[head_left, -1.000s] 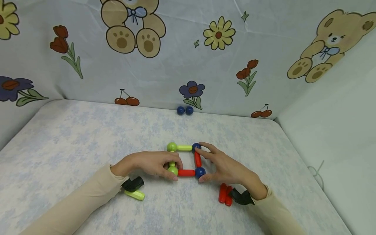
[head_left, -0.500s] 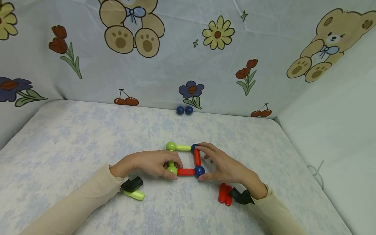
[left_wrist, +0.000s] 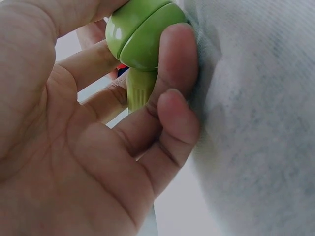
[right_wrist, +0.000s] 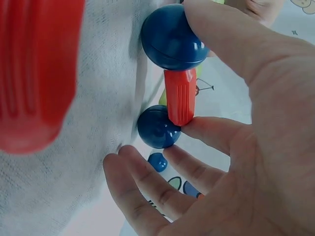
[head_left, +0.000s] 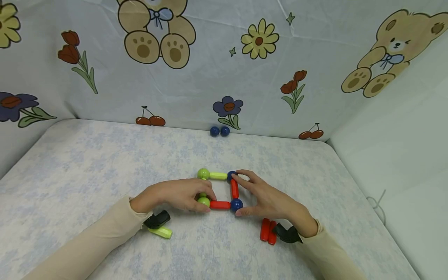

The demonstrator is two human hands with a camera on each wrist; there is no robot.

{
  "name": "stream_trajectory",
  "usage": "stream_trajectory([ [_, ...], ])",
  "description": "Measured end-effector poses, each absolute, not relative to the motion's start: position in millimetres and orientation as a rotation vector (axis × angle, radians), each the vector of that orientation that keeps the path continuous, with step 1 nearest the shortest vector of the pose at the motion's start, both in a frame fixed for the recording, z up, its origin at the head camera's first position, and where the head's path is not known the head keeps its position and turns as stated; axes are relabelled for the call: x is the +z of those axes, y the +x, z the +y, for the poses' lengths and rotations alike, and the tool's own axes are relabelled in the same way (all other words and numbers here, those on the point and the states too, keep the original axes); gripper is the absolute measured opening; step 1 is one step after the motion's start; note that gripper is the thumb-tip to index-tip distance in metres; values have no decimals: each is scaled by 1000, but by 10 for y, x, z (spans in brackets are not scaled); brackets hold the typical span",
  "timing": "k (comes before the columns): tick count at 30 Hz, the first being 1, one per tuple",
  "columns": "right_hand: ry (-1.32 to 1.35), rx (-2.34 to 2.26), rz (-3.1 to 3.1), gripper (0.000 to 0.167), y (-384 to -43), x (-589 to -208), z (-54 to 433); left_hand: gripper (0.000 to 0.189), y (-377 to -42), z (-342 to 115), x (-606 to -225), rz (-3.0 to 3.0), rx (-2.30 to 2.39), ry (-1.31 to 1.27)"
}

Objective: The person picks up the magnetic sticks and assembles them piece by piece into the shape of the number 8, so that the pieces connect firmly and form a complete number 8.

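Observation:
A square of magnetic building rods and balls lies on the table in the head view. Its left corners are a near green ball (head_left: 203, 202) and a far green ball (head_left: 203, 174); its right corners are a near blue ball (head_left: 236, 205) and a far blue ball (head_left: 231, 176). Lime rods (head_left: 218, 176) form the far and left sides, red rods (head_left: 220, 205) the near and right ones. My left hand (head_left: 183, 194) curls round the near green ball and partly hides the left rod (left_wrist: 139, 91). My right hand (head_left: 268, 199) spans the right side, thumb on the near blue ball, forefinger at the far one.
Two loose blue balls (head_left: 219, 132) sit at the table's back edge. A spare lime rod (head_left: 161, 232) lies under the left wrist strap (head_left: 157, 219). Two red rods (head_left: 268, 231) lie side by side by the right wrist strap (head_left: 287, 234). A printed cloth (head_left: 199, 89) hangs behind.
The square has shifted very slightly to the left, with both hands staying on it. Their grip looks the same.

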State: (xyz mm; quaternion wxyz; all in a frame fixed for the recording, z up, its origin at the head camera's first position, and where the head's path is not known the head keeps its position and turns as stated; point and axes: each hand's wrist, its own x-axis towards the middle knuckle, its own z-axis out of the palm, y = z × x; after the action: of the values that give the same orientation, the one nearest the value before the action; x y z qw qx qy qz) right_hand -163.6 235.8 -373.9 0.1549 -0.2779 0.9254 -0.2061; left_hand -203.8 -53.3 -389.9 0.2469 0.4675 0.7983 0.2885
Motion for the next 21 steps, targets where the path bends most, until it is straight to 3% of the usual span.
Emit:
stream_trajectory([
  [8,-808,-644,2645,93,-1640,-3743,2374,22,-2035,-518,-3888,2143,843,1231],
  [15,-783,-676,2635,74,-1647,-3748,2366,20,-2045,-527,-3894,2143,834,1245],
  [21,-761,-687,2632,76,-1652,-3749,2360,20,-2058,-528,-3908,2132,840,1240],
])
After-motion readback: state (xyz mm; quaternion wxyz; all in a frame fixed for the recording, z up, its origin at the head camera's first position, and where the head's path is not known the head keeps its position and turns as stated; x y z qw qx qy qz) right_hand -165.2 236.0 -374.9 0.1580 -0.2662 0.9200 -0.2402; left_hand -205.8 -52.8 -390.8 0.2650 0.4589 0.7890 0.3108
